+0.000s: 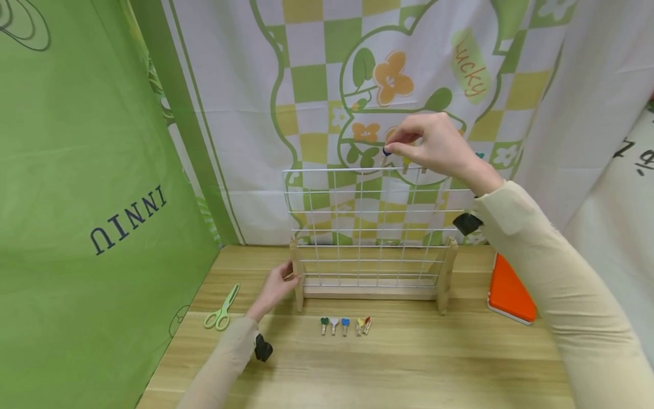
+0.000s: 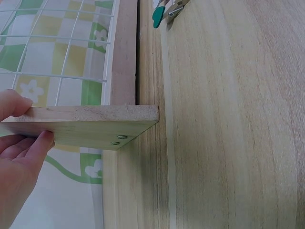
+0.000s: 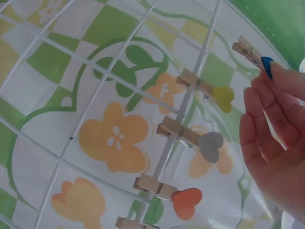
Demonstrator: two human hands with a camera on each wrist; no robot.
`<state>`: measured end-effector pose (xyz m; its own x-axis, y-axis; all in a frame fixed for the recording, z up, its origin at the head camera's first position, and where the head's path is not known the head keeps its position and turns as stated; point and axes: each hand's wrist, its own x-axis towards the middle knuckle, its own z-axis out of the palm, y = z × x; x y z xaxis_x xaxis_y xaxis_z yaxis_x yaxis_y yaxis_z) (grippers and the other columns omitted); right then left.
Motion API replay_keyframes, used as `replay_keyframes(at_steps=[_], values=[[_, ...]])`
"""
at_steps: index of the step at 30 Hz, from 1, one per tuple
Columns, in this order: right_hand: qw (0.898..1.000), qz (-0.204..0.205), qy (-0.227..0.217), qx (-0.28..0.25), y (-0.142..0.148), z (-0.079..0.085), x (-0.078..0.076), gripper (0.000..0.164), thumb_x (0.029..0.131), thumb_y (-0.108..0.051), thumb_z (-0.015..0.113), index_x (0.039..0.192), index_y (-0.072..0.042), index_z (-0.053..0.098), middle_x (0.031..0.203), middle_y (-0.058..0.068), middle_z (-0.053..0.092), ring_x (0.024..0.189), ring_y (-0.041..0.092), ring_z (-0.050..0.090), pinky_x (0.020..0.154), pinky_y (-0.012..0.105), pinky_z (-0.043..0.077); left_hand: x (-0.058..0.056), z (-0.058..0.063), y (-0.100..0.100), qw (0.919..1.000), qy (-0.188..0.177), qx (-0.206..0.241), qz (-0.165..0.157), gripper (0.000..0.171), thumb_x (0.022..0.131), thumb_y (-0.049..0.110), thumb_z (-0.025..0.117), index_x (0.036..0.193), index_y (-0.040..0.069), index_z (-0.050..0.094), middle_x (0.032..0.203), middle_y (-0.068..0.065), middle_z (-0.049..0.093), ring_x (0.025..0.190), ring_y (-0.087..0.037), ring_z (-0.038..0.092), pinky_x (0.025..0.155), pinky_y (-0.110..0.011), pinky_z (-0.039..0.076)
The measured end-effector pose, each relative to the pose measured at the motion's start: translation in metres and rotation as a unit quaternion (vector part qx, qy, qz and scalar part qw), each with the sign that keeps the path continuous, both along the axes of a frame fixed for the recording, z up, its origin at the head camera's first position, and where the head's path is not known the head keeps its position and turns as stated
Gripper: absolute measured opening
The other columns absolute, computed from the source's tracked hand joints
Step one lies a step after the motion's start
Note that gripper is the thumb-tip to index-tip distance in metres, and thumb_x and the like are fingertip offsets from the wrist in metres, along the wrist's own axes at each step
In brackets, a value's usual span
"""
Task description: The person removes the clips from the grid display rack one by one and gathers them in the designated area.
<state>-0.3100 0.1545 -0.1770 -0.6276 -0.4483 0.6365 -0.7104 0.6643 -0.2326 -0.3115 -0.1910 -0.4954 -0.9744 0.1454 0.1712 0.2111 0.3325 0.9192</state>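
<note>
A white wire grid (image 1: 332,170) stands upright in a wooden base (image 1: 368,292). My left hand (image 1: 276,288) grips the base's left side post (image 2: 95,117) between thumb and fingers. Just over the grid's top wire, my right hand (image 1: 434,142) pinches a small wooden clothespin (image 3: 250,52) by its dark blue heart, its wooden jaws pointing away from the fingertips. Along that wire sit clothespins with a yellow heart (image 3: 223,98), a grey heart (image 3: 210,147) and an orange-red heart (image 3: 187,203). Another one is cut off at the lower edge of the right wrist view.
In front of the base lies a row of several clothespins (image 1: 345,324) with coloured tops. Green scissors (image 1: 222,313) rest at the table's left, and an orange notebook (image 1: 511,291) lies at the right. A patterned curtain (image 1: 240,142) hangs close behind the grid.
</note>
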Motion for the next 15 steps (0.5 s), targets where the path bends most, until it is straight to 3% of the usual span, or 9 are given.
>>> replay_keyframes(at_steps=[3,8,12,15], values=[[1.0,0.012,-0.001,-0.002,0.0,-0.005,0.009,0.007,0.089,-0.014,0.074,0.093,-0.01,0.077,0.088,0.004,0.076,0.075,-0.006,0.06,0.073,0.012,0.052,0.001,0.001,0.0,1.0,0.002,-0.006,0.002,0.05,0.092,-0.007,0.06,0.139,-0.015,0.046,0.135,-0.035,0.056,0.127,-0.046,0.056,0.107,-0.048,0.052],[0.998,0.054,0.005,0.008,-0.002,-0.027,0.023,0.004,0.088,-0.011,0.075,0.091,-0.012,0.077,0.084,0.0,0.077,0.075,0.007,0.067,0.071,0.011,0.052,0.001,0.001,0.0,1.0,0.002,-0.005,-0.001,0.049,0.092,-0.007,0.059,0.139,-0.016,0.045,0.135,-0.038,0.054,0.128,-0.048,0.054,0.106,-0.049,0.052],[0.996,0.079,-0.007,0.027,-0.006,-0.058,0.03,0.003,0.087,-0.01,0.075,0.09,-0.011,0.077,0.082,-0.001,0.076,0.074,0.01,0.068,0.07,0.021,0.058,0.0,0.0,0.0,1.0,0.0,-0.005,0.001,0.048,0.092,-0.006,0.059,0.137,-0.017,0.046,0.134,-0.038,0.054,0.127,-0.048,0.054,0.106,-0.047,0.053],[0.994,0.095,-0.043,0.039,-0.009,-0.091,0.03,0.002,0.087,-0.009,0.075,0.088,-0.009,0.076,0.081,0.001,0.075,0.072,0.012,0.068,0.069,0.028,0.062,0.0,0.0,0.001,1.0,-0.001,-0.004,0.004,0.047,0.092,-0.006,0.06,0.136,-0.016,0.048,0.134,-0.037,0.055,0.127,-0.047,0.055,0.106,-0.047,0.052]])
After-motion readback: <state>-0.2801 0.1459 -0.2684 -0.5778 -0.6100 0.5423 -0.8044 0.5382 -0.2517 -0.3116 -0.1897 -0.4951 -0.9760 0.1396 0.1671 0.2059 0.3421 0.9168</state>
